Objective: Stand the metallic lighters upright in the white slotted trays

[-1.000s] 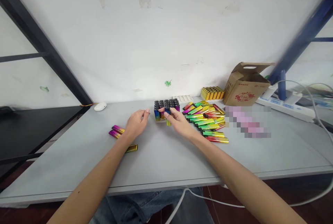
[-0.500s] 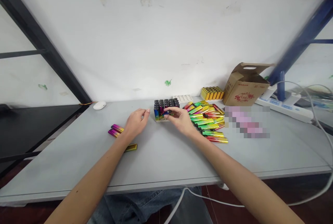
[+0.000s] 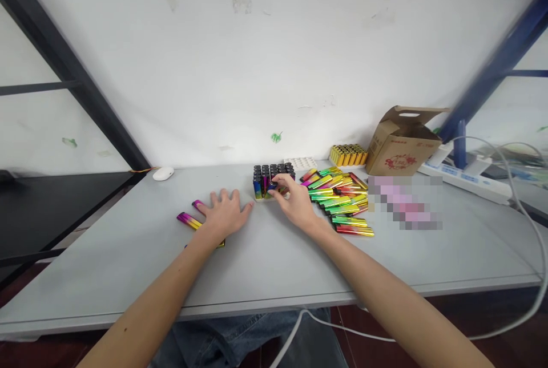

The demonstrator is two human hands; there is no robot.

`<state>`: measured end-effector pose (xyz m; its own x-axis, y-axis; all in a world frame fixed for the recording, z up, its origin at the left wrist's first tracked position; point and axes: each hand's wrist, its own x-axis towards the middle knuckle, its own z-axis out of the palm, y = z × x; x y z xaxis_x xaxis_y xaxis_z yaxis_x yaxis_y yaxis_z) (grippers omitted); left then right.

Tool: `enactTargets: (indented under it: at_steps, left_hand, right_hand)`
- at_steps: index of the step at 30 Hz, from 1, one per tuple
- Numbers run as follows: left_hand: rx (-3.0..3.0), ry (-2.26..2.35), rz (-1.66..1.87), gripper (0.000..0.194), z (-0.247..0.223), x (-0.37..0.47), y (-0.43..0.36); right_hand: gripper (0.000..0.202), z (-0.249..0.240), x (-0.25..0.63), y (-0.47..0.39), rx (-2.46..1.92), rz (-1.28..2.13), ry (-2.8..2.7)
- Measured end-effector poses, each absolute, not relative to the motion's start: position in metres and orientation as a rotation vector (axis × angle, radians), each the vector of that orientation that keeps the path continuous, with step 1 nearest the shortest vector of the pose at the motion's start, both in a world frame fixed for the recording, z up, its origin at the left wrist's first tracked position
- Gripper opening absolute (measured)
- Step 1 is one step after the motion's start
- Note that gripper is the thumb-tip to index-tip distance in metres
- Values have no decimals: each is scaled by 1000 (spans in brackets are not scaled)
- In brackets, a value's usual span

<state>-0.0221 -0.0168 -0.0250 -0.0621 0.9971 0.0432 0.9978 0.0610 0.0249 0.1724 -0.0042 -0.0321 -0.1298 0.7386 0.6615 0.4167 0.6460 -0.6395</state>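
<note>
My left hand point(image 3: 225, 212) lies with fingers spread on the grey table, partly over the purple-and-yellow metallic tubes point(image 3: 188, 220) at the left. My right hand point(image 3: 291, 199) pinches a dark blue tube point(image 3: 272, 185) at the front of a block of upright, black-topped tubes point(image 3: 257, 181). The block stands in a white tray point(image 3: 260, 199). Just right of my right hand, a loose pile of green, yellow and red metallic tubes point(image 3: 338, 201) lies on the table.
Behind the pile are an empty white perforated tray point(image 3: 300, 163), upright yellow tubes point(image 3: 349, 155) and an open cardboard box point(image 3: 402, 148). A white power strip point(image 3: 468, 180) and cable are at the right; a white round object point(image 3: 163, 174) sits back left.
My left hand has opened, spreading its fingers flat and shifting over the purple-and-yellow tubes. My right hand keeps its pinch and has moved slightly at the block.
</note>
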Motion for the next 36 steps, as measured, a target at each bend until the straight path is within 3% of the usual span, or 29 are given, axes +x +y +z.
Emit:
enactTargets:
  at_steps: [6, 10, 16, 19, 29, 33, 36]
  left_hand:
    - [-2326, -2043, -189, 52, -26, -21, -10]
    - [-2217, -2125, -210, 50, -17, -29, -7]
    - [-1999, -2218, -81, 40, -10, -39, -8]
    - [-2016, -2209, -91, 32, -9, -39, -7]
    - [-2088, -2244, -324, 25, -14, -40, -2]
    - [-2101, -2200, -483, 25, -9, -41, -3]
    - [-2097, -2140, -688, 26, -4, -41, -6]
  right_hand:
    - [20, -37, 171, 1, -963, 273, -1754]
    - [22, -40, 170, 3, -953, 229, -1798]
    - [34, -31, 170, -3, -974, -290, -1966]
    - [39, -27, 169, -9, -1007, -394, -2013]
    - [52, -17, 175, -23, -1031, -189, -2048]
    - [36, -3, 203, -108, -1062, 111, -2027]
    - [22, -11, 233, -202, -1446, 512, -2195]
